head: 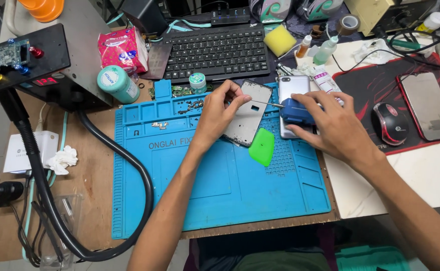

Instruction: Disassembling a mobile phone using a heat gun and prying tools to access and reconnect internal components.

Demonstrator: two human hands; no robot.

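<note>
Pink soft tissue packet (123,48) with white and blue print, lying at rear left beside the black keyboard. Teal cylindrical canister (118,83) with white label, tipped just in front of the packet. Small round teal-and-white jar (197,81) at the mat's rear edge. White tube-shaped package (323,80) with pink and purple print, beside the upright phone. Small red digital display (45,81) on the black station at far left. White rectangular box (23,150) at left edge, printed in grey. Dark glossy phone screen (429,105), unlit, lying on the red-and-black pad at right.
</note>
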